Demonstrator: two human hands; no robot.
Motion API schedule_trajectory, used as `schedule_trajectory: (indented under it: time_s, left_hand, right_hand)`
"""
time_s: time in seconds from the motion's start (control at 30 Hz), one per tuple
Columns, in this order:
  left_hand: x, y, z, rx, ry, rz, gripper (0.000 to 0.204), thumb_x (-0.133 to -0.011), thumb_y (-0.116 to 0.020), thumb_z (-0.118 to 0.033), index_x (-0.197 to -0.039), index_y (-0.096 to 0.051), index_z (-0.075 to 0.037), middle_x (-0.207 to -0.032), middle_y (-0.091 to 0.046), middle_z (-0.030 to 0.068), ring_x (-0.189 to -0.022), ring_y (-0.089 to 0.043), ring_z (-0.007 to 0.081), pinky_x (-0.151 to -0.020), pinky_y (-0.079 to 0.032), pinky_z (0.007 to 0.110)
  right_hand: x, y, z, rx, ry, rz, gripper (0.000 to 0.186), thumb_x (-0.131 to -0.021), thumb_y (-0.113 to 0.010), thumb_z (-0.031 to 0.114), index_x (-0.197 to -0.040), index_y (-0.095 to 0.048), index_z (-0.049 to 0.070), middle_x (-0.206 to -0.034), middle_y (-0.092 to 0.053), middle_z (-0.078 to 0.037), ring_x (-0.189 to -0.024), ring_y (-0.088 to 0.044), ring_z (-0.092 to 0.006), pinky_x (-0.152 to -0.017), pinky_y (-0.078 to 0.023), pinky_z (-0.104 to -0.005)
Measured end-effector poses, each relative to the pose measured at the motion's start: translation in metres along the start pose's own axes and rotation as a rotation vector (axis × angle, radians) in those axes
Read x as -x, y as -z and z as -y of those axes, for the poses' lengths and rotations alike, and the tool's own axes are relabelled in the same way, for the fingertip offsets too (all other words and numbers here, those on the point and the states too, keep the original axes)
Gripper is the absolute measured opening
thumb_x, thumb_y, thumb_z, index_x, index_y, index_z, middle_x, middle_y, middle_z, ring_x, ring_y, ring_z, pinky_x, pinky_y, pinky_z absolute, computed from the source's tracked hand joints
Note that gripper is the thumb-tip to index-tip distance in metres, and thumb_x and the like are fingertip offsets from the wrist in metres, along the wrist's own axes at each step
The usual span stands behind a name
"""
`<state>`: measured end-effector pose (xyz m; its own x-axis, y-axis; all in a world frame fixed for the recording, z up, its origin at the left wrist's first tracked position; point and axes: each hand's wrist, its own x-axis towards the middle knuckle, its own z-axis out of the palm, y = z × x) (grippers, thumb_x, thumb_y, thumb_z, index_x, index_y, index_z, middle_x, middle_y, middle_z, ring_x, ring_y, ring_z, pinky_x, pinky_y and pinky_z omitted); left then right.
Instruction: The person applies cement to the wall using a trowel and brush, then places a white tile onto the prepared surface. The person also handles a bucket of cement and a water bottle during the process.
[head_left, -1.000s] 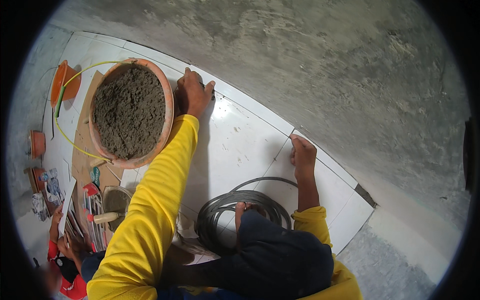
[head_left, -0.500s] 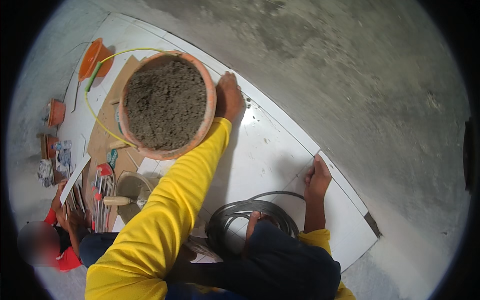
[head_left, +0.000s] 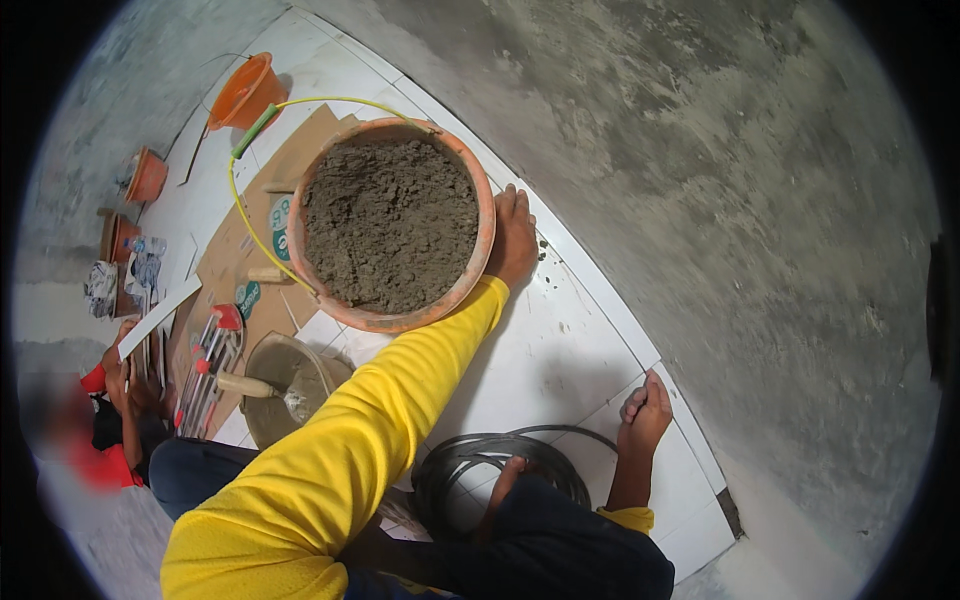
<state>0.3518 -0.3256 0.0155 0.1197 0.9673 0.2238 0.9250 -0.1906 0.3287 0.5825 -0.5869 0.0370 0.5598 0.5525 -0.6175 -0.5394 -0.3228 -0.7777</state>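
Note:
My left hand [head_left: 513,238], at the end of a yellow sleeve, lies with fingers stretched out on the white tile strip [head_left: 585,278] along the wall base. Just beside it stands an orange bucket [head_left: 487,222] filled with grey-brown mortar [head_left: 390,225], its yellow handle with a green grip swung to the left. Farther right, my right hand [head_left: 645,412] touches the same strip near a joint with one extended finger. Its other fingers are curled in, and nothing shows in them. A coil of black hose [head_left: 440,490] rests on the floor between my bare foot and my right hand.
A mixing pail [head_left: 268,420] with a wooden-handled trowel [head_left: 245,385] stands left of my sleeve. Cardboard [head_left: 222,262] lies behind it. Orange tubs [head_left: 240,95] sit along the far left. A co-worker's hands [head_left: 125,380] are by a white strip [head_left: 160,318]. The concrete wall [head_left: 740,200] rises right.
The whole view has shifted, so the bucket and floor things sit farther right and mostly lower. Both my hands stay at the tile strip, with no clear change in their pose.

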Motion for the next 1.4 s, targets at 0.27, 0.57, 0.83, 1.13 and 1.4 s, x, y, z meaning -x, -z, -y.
schedule_trajectory:
  time_s: [0.27,0.57,0.83,1.13,1.4]
  left_hand:
    - [0.002,-0.001,-0.002,-0.011,-0.008,0.024,0.047,-0.105,-0.053,-0.020,-0.145,-0.055,0.004,-0.155,-0.046,0.0254,-0.139,-0.047,0.0418,-0.119,-0.036,0.050]
    - [0.045,-0.014,-0.008,0.173,-0.163,0.115,0.051,-0.108,-0.049,-0.023,-0.150,-0.049,0.004,-0.160,-0.036,0.0297,-0.149,-0.034,0.0457,-0.123,-0.026,0.057]
    - [0.045,-0.010,-0.015,0.184,-0.246,0.092,0.050,-0.104,-0.053,-0.016,-0.147,-0.050,0.009,-0.159,-0.035,0.0371,-0.147,-0.033,0.0520,-0.124,-0.026,0.055]
    - [0.040,-0.005,-0.015,0.188,-0.197,0.165,0.048,-0.106,-0.053,-0.018,-0.148,-0.052,0.006,-0.161,-0.036,0.0329,-0.148,-0.033,0.0478,-0.123,-0.027,0.053]
    - [0.043,-0.003,-0.013,0.208,-0.185,0.174,0.047,-0.105,-0.054,-0.015,-0.148,-0.053,0.004,-0.161,-0.035,0.0327,-0.149,-0.033,0.0473,-0.123,-0.027,0.053]
  right_hand:
    - [-0.004,-0.007,0.004,0.046,0.016,-0.052,0.020,-0.106,-0.061,0.021,-0.105,-0.064,0.001,-0.066,-0.052,0.001,-0.045,-0.043,-0.0077,-0.039,-0.031,-0.0246]
    - [-0.012,-0.014,0.002,0.069,0.036,-0.084,0.018,-0.103,-0.066,0.018,-0.094,-0.062,0.003,-0.065,-0.051,0.001,-0.043,-0.043,-0.0078,-0.037,-0.030,-0.0242]
    - [-0.026,0.000,-0.005,0.065,0.008,-0.123,0.021,-0.098,-0.071,0.018,-0.109,-0.070,-0.001,-0.069,-0.054,-0.002,-0.049,-0.046,-0.0088,-0.041,-0.031,-0.0247]
    - [-0.018,-0.007,0.003,0.037,0.030,-0.115,0.021,-0.098,-0.071,0.018,-0.102,-0.070,-0.003,-0.068,-0.058,-0.003,-0.048,-0.049,-0.0104,-0.041,-0.033,-0.0259]
    - [-0.015,-0.011,0.004,0.096,0.018,-0.138,0.021,-0.097,-0.072,0.017,-0.101,-0.071,-0.004,-0.067,-0.058,-0.003,-0.048,-0.049,-0.0107,-0.041,-0.034,-0.0256]
